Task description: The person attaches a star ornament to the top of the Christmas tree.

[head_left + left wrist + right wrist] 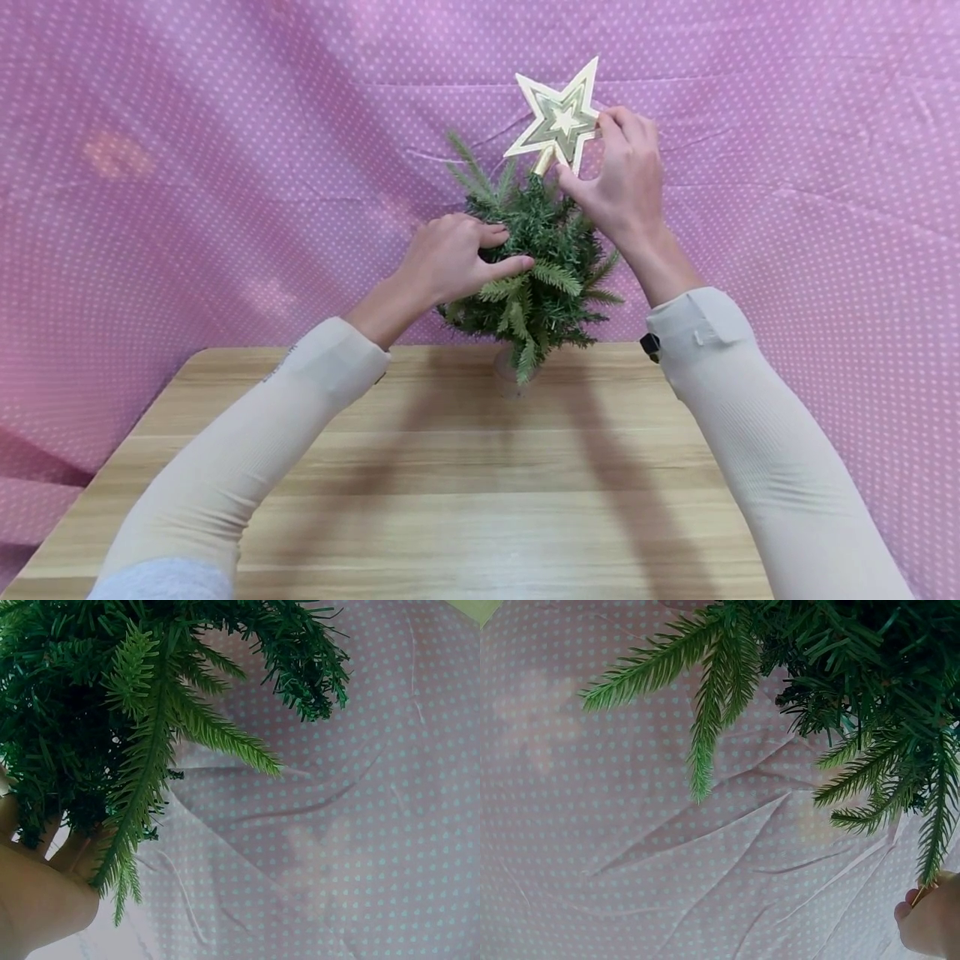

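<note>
A gold star tree topper (564,121) sits at the top of a small artificial Christmas tree (558,242), tilted a little to the right, its gold stem meeting the uppermost branches. My right hand (633,179) pinches the star by its right-hand points. On the tree's left side, my left hand (450,258) grips the upper branches between thumb and fingers. Green needles (67,660) hide part of those fingers in the left wrist view. The right wrist view catches only a bit of the right hand (934,922), below a drooping branch (934,832).
The tree's pale, see-through base (513,379) stands at the far edge of a wood-grain table (480,517). Behind the table hangs a pink dotted cloth (262,167), which also falls along both sides. Shadows of both arms cross the tabletop.
</note>
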Demonstrator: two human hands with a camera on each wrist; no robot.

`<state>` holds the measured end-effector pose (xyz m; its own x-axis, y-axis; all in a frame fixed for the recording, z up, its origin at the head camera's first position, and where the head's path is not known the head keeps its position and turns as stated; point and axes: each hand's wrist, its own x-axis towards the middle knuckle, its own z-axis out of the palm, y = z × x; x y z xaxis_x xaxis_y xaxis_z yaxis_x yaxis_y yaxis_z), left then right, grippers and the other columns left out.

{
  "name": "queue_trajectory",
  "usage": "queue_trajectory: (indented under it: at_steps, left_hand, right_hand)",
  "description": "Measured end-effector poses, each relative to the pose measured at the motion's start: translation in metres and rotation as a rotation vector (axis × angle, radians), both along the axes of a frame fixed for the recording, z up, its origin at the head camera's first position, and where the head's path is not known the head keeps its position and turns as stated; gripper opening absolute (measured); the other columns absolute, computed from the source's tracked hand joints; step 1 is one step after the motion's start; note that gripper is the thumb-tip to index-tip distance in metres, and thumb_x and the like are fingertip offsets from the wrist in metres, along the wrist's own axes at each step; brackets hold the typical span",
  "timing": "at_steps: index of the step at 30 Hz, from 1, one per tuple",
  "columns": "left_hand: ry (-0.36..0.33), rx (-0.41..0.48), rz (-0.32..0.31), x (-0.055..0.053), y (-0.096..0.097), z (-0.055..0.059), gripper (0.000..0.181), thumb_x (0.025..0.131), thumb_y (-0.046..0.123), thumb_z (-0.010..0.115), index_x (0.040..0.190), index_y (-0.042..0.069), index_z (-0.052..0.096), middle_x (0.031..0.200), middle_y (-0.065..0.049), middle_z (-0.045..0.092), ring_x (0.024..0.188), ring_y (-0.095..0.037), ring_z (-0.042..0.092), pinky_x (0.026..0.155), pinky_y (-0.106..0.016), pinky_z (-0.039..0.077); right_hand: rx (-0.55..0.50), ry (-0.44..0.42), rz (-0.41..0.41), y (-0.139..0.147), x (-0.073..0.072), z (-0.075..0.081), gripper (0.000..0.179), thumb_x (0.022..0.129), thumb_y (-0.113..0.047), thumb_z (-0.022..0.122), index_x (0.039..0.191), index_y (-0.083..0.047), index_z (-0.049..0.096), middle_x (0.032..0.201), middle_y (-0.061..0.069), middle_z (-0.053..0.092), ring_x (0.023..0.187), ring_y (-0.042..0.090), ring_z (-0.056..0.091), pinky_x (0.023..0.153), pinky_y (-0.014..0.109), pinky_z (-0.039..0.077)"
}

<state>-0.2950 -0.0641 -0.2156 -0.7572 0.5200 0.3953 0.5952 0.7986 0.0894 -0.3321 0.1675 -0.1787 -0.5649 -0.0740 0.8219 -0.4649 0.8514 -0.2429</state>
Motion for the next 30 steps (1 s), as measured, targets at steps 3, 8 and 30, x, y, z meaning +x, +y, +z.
queue_trajectory:
  at_steps: [3, 8, 30]
  left_hand:
    - [0.005, 0.0, 0.005, -0.001, -0.0009, -0.0002, 0.067, 0.092, 0.074, 0.053, 0.13, 0.022, 0.069, 0.138, 0.007, 0.062, 0.059, -0.016, 0.038, 0.046, -0.028, 0.034]
    - [-0.004, -0.002, 0.0, -0.0021, -0.0005, 0.0002, 0.067, 0.092, 0.074, 0.053, 0.13, 0.021, 0.069, 0.139, 0.006, 0.061, 0.06, -0.017, 0.04, 0.048, -0.028, 0.036]
    - [0.005, 0.0, -0.015, -0.0025, -0.0004, -0.0003, 0.066, 0.092, 0.073, 0.053, 0.128, 0.02, 0.07, 0.139, 0.006, 0.061, 0.071, -0.017, 0.053, 0.052, -0.03, 0.042]
  right_hand:
    - [0.004, 0.01, 0.009, -0.0005, -0.001, 0.0001, 0.067, 0.084, -0.027, 0.083, 0.135, 0.007, 0.058, 0.133, 0.02, 0.059, 0.126, 0.031, 0.048, 0.111, 0.031, 0.036]
    - [-0.004, 0.022, 0.012, 0.0002, -0.002, -0.0007, 0.065, 0.083, -0.026, 0.083, 0.133, 0.008, 0.059, 0.133, 0.02, 0.059, 0.127, 0.031, 0.048, 0.112, 0.03, 0.035]
    - [-0.002, 0.135, 0.076, 0.0034, -0.0068, -0.0076, 0.059, 0.082, -0.024, 0.082, 0.127, 0.008, 0.062, 0.127, 0.019, 0.063, 0.125, 0.031, 0.05, 0.112, 0.03, 0.035]
